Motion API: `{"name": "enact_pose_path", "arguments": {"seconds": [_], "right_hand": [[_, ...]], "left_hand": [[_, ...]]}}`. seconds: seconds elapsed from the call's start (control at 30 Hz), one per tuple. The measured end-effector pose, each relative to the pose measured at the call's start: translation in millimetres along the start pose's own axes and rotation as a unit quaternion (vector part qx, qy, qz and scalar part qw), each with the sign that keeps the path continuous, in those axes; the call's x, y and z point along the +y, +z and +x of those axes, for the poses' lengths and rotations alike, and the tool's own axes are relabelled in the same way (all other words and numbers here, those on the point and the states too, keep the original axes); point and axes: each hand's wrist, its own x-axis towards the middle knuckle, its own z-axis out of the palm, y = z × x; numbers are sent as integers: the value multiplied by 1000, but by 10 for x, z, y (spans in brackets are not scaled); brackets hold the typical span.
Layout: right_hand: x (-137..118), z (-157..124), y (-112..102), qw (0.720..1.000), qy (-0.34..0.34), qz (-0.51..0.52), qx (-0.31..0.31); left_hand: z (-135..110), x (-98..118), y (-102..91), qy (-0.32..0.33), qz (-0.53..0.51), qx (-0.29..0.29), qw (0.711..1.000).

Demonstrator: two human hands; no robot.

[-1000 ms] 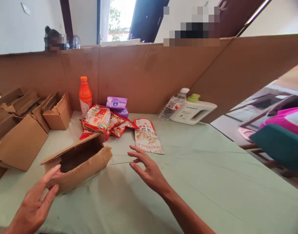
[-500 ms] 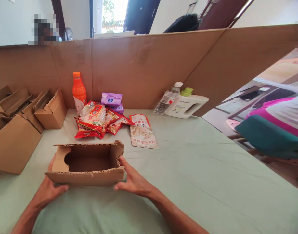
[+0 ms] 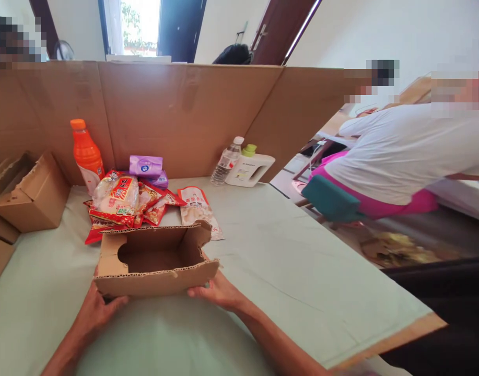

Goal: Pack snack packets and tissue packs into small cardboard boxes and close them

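An open-topped cardboard box (image 3: 156,282) is held between my two hands, close in front of me. My left hand (image 3: 102,303) grips its left end, the thumb low along the front. At the right end my right hand (image 3: 215,290) has its thumb against the front, and its other fingers are partly hidden behind the box wall. Just beyond the box lie red snack packets (image 3: 117,201) in a pile. A white and red pouch (image 3: 198,203) lies flat behind the box's right end, partly covered by it.
Purple tissue packs (image 3: 145,165) and an orange bottle (image 3: 86,151) stand behind the snacks. A water bottle (image 3: 226,162) and a white jug (image 3: 250,169) lean by the cardboard partition (image 3: 176,109). More cardboard boxes (image 3: 37,203) are at left. Another person (image 3: 388,151) sits at right.
The view has swung to the right, so the table items appear further left. My hands have closed in on the box, which is turned slightly and now overlaps the pouch.
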Motion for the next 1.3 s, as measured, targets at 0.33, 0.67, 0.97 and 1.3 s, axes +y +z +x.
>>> {"name": "enact_pose_path", "arguments": {"seconds": [0.33, 0.67, 0.97, 1.3], "right_hand": [[68, 996, -1370, 940, 148, -209, 227], [70, 1473, -1263, 938, 232, -120, 226], [-455, 178, -1707, 941, 236, -34, 239], [-1063, -321, -1016, 980, 147, -131, 9]], "left_hand": [[29, -466, 139, 25, 43, 82, 995], [55, -448, 175, 84, 33, 70, 993], [43, -158, 89, 96, 12, 45, 994], [-65, 15, -10, 103, 0, 60, 993]]}}
